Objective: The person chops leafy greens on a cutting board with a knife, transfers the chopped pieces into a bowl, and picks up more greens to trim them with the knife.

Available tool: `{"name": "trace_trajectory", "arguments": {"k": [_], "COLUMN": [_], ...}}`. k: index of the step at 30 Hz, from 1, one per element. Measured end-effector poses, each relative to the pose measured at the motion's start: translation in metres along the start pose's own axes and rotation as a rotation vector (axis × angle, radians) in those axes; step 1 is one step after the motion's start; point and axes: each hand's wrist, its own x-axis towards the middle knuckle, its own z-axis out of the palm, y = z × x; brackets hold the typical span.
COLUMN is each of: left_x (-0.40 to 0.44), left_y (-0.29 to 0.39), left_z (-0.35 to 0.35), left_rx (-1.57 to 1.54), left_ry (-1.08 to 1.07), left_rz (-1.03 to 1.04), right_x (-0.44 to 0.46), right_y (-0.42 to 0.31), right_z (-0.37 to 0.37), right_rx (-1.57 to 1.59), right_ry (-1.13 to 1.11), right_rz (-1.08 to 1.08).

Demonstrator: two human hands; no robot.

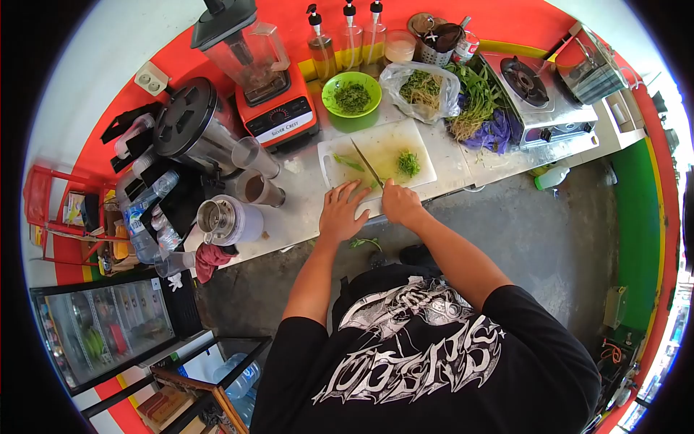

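My right hand [401,203] is wrapped round the handle of a knife [367,160], whose blade points away from me across a white cutting board [421,152]. At the board's near edge lies my left hand [343,210], its fingers stretched out and apart, close to the knife. Left of the blade are some green leaves [348,163]. A small heap of chopped greens [408,163] sits right of the blade. Behind the board stands a green bowl [353,119] with finely chopped greens in it. Whether anything lies under my left fingers is hidden.
Behind the board are a plastic bag of stems [425,90] and a bundle of leafy greens [478,101]. A gas stove [542,101] stands to the right. On the left are a red blender [278,108], clear cups [259,189] and a steel-topped jug [230,220].
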Motion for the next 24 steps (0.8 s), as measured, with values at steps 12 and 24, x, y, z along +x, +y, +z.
{"name": "trace_trajectory", "arguments": {"k": [12, 24], "left_x": [0.002, 0.001], "left_y": [0.002, 0.003], "left_z": [-0.004, -0.004], "left_rx": [-0.018, -0.016], "left_ry": [0.015, -0.002], "left_rz": [0.000, -0.008], "right_x": [0.003, 0.007], "right_y": [-0.001, -0.005], "right_z": [0.004, 0.005], "right_rx": [0.057, 0.084], "right_ry": [-0.037, -0.069], "right_rz": [0.015, 0.022]}}
